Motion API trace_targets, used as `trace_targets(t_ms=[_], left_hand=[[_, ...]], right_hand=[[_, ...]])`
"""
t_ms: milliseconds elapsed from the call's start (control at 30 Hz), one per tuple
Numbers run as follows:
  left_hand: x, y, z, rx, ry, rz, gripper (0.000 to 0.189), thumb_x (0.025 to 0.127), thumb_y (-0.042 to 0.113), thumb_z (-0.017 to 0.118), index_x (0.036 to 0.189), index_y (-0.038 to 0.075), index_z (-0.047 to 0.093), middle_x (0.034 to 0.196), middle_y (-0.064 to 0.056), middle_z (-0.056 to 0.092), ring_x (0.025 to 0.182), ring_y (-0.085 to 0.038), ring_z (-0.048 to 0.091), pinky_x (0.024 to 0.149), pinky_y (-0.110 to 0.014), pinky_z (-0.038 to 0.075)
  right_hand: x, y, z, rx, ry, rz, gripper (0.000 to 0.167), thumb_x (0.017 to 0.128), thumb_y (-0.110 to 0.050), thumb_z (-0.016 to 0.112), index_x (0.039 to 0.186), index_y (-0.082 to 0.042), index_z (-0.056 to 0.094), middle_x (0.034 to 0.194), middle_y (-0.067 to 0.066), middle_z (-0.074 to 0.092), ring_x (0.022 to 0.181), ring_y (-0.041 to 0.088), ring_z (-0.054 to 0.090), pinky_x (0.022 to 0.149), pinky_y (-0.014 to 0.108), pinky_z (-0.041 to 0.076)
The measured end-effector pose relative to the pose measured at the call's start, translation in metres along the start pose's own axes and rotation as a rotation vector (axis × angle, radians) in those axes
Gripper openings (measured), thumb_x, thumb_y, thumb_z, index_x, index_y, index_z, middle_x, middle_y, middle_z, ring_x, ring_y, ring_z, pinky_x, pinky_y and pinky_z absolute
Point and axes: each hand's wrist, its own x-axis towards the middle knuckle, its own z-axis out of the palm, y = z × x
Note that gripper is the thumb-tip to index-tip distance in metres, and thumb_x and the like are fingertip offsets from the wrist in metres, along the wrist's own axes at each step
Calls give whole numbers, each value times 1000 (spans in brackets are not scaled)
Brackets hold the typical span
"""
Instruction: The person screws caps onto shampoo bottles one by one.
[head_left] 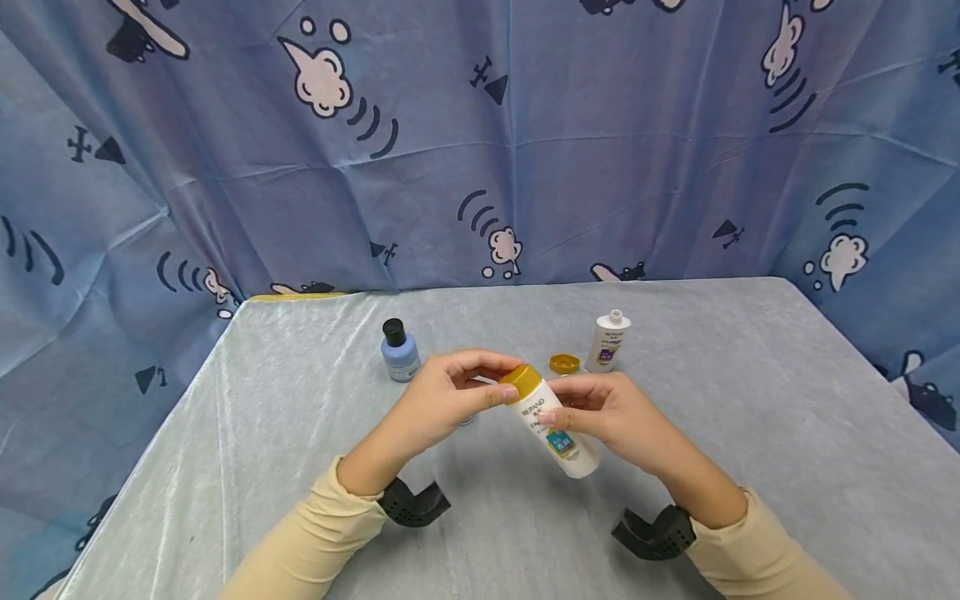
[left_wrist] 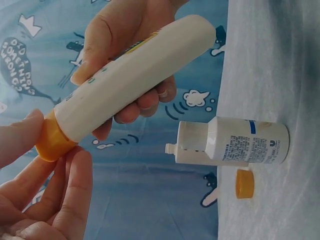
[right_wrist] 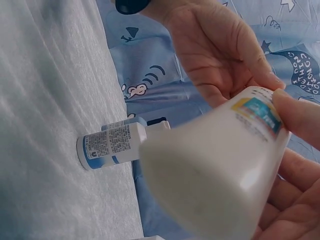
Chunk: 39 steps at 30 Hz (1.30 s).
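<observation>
A white shampoo bottle (head_left: 573,457) with a yellow cap (head_left: 525,379) is held tilted above the table, its base toward the lower right. My left hand (head_left: 438,396) pinches the cap between thumb and fingers. Around the bottle's body, my right hand (head_left: 618,412) grips with the thumb on the label side; its curled fingers (left_wrist: 146,100) show in the left wrist view. The cap sits on the bottle, with no gap visible at its edge. Behind the hands stands a white bottle with a blue base band (right_wrist: 107,145), mostly hidden in the head view.
A blue bottle with a black cap (head_left: 401,357) stands at the back left. At the back right stands an uncapped white bottle (head_left: 606,343), with a loose yellow cap (head_left: 564,362) beside it. A patterned blue curtain (head_left: 450,150) hangs behind the grey cloth-covered table (head_left: 750,400).
</observation>
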Motion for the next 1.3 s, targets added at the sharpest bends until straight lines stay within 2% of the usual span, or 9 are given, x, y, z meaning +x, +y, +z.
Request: trace_targets(t_ms=[200, 567, 833, 967, 1067, 1133, 1200, 1267, 1300], left_hand=[[0, 0, 1, 15, -13, 49, 32, 91, 6, 70, 123, -1, 68, 122, -18, 69, 89, -9, 69, 84, -25, 58], [0, -1, -1, 38, -49, 97, 31, 94, 6, 66, 124, -3, 66, 123, -20, 68, 94, -9, 69, 88, -27, 58], [0, -4, 0, 14, -78, 156, 29, 94, 1, 63, 123, -7, 64, 123, -24, 66, 93, -8, 67, 88, -27, 58], [1, -7, 1, 4, -89, 206, 28, 95, 0, 61, 121, -9, 63, 122, -26, 65, 94, -8, 66, 88, -27, 58], [0, -8, 1, -9, -108, 260, 30, 96, 6, 63, 121, -11, 62, 121, -28, 63, 97, -8, 65, 88, -27, 57], [-1, -8, 1, -20, -127, 298, 39, 96, 18, 64, 120, -13, 61, 121, -31, 62, 99, -8, 64, 89, -27, 57], [-1, -8, 1, -40, -150, 319, 52, 95, 30, 64, 120, -15, 60, 121, -32, 61, 101, -7, 64, 89, -28, 58], [-2, -8, 0, -50, -159, 324, 61, 92, 38, 65, 120, -15, 60, 122, -33, 60, 103, -7, 64, 89, -28, 58], [-3, -7, -1, -62, -153, 308, 62, 91, 39, 66, 121, -15, 60, 123, -32, 60, 103, -7, 64, 90, -28, 58]], right_hand=[[0, 0, 0, 3, 1, 19, 38, 92, -13, 70, 124, 8, 64, 112, 23, 71, 91, 12, 68, 79, 31, 58], [0, 2, -1, 43, -33, 32, 40, 91, -12, 70, 123, 10, 64, 108, 20, 72, 89, 12, 69, 79, 31, 58], [0, 3, -5, 119, -97, 9, 41, 94, -10, 66, 123, 18, 58, 96, -8, 75, 87, 9, 69, 78, 27, 58], [0, 5, -7, 172, -154, -3, 43, 96, -12, 63, 124, 20, 55, 95, -10, 75, 85, 7, 69, 78, 26, 58], [1, 8, -9, 229, -217, -13, 31, 97, -13, 61, 120, 7, 66, 95, -9, 75, 85, 6, 69, 78, 26, 58], [1, 11, -10, 285, -270, -20, 23, 98, -14, 59, 116, -6, 71, 95, -9, 75, 84, 5, 69, 77, 25, 57], [1, 13, -11, 339, -324, -28, 22, 99, -13, 56, 112, -17, 73, 96, -8, 76, 85, 4, 69, 78, 24, 57], [1, 13, -10, 358, -342, -35, 23, 100, -12, 54, 112, -18, 73, 96, -9, 75, 85, 4, 69, 78, 24, 57], [1, 13, -9, 347, -323, -40, 23, 100, -11, 55, 113, -13, 73, 97, -8, 76, 85, 4, 69, 78, 24, 57]])
